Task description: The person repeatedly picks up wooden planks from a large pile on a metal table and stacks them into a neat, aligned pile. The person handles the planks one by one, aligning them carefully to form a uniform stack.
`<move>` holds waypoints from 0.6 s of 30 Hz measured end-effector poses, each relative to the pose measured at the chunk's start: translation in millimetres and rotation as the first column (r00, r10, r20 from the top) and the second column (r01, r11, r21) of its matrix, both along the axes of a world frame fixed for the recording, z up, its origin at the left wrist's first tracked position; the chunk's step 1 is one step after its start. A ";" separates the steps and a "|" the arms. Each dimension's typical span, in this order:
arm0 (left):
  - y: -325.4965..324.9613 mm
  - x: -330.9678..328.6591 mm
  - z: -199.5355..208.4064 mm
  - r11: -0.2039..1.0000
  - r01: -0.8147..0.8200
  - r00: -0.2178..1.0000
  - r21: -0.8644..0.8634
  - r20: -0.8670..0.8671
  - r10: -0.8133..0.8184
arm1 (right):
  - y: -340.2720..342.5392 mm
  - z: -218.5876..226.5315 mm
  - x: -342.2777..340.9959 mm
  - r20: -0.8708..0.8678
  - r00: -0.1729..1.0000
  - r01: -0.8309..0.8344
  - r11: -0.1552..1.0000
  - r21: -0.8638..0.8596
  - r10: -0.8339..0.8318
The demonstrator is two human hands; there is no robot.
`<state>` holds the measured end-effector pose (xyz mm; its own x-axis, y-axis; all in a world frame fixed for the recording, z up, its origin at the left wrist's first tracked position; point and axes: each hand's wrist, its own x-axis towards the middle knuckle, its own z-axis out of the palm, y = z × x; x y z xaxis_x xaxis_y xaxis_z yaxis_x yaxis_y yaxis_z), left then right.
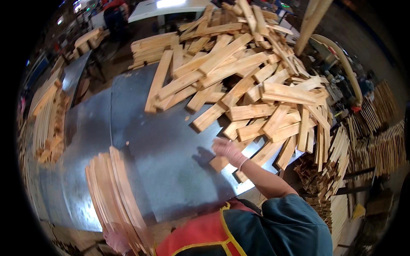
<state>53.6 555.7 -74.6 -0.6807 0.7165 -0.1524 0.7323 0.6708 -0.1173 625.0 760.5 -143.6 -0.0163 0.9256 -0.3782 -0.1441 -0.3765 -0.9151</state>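
Red apron (196, 234) comes nearest, beside a metal table (175, 175) bearing a heap of loose boards (256, 111). The left hand (116, 240) is against the near end of a neat stack (109, 183); the right hand (229, 151) is by a board (218, 163) at the heap's edge. Whether either grips, I can't tell.

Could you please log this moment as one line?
Left hand: at near end of board row | Right hand: at near edge of loose board pile, contact unclear | Surface: grey table
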 end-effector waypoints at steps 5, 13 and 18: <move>43.7 34.3 -29.1 0.822 0.553 0.831 0.139 -0.161 -0.532 | 105.8 14.7 200.6 -0.380 0.659 0.727 0.678 0.103 -0.649; 71.2 183.5 -26.4 0.715 0.686 0.697 0.133 0.161 -0.699 | 174.3 54.5 297.5 -0.189 0.103 0.971 0.140 -0.193 -0.977; 123.3 259.0 -20.9 0.587 0.771 0.536 0.247 0.246 -0.808 | 146.7 39.8 310.7 -0.369 0.347 0.906 0.410 -0.105 -0.862</move>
<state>312.6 678.9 -95.6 0.2404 0.9615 -0.1331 0.9499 -0.2047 0.2363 935.7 907.2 -103.8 0.7416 0.5063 -0.4401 -0.6123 0.2427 -0.7524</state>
